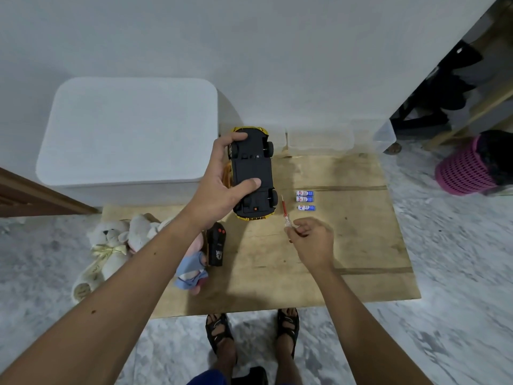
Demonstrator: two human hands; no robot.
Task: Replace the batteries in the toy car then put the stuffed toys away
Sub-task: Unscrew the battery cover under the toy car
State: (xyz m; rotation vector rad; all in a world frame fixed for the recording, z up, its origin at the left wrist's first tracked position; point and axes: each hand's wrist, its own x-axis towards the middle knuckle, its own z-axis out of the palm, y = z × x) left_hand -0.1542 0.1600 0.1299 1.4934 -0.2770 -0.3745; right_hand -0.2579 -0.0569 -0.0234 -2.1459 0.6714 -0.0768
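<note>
A yellow toy car (254, 168) is turned upside down, black underside up, above a wooden board (347, 245). My left hand (222, 179) grips it, fingers over the far end and thumb on the underside. My right hand (312, 240) pinches the handle of a small red screwdriver (286, 215), tip pointing toward the car's near end. Three blue-and-white batteries (305, 200) lie in a column on the board right of the car. Cream stuffed bears (116, 243) lie at the board's left edge, and a pink and blue stuffed toy (194, 270) is partly hidden under my left forearm.
A black remote control (216, 247) lies on the board beside my left arm. A white lidded bin (130, 132) stands behind the board against the wall. Clear plastic boxes (322, 140) sit at the wall, a pink basket (466, 168) at right. My sandalled feet (252, 337) stand at the board's near edge.
</note>
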